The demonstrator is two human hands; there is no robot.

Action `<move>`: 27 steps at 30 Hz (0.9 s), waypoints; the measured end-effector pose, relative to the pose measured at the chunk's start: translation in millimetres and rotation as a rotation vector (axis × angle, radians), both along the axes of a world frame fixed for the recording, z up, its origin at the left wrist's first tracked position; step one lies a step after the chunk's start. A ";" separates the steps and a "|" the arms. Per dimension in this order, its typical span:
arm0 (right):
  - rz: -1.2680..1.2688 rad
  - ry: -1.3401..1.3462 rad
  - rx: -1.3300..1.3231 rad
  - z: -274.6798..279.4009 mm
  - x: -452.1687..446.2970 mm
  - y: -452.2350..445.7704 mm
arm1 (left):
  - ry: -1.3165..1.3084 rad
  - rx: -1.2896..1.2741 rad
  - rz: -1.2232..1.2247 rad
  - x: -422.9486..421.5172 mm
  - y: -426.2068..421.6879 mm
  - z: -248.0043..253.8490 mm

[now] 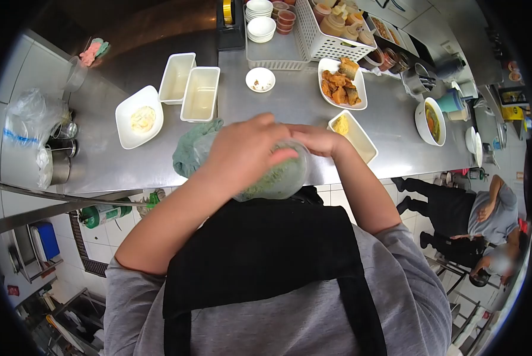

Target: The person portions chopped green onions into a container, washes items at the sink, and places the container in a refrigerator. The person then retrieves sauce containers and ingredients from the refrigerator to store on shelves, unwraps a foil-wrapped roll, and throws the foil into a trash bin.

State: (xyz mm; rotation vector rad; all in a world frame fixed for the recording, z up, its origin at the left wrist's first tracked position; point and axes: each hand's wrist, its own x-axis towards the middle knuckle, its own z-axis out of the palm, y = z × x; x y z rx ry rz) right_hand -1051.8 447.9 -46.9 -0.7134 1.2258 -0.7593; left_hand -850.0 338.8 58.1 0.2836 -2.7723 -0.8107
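A clear round container (281,178) with chopped green bits inside is close to my body at the table's front edge. My left hand (245,145) reaches over its left and far side, fingers curled and thumb across the top near the rim. Against the far right rim, my right hand (317,140) is bent round the container, its fingertips partly hidden behind my left hand. Whether a lid is on it I cannot tell. A crumpled green cloth (189,148) lies just left, partly behind my left hand.
Beyond my hands are two cream tubs (201,95), a small white bowl (260,79) and a dish of orange-brown pieces (340,86). A white dish (138,118) stands left; a tub of yellow food (361,139) and a soup bowl (430,121) stand right. People (456,207) are at far right.
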 end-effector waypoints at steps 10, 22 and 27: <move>-0.692 -0.185 -0.179 14.7 -5.3 42.2 | 0.285 -0.314 -0.257 89.0 -13.1 -4.4; -0.962 -0.177 -0.185 31.7 9.9 14.1 | 0.256 -0.109 0.271 100.6 -39.5 -111.7; -1.049 -0.062 -0.199 40.9 27.0 -1.1 | 0.138 -0.107 0.664 75.1 -81.4 -115.6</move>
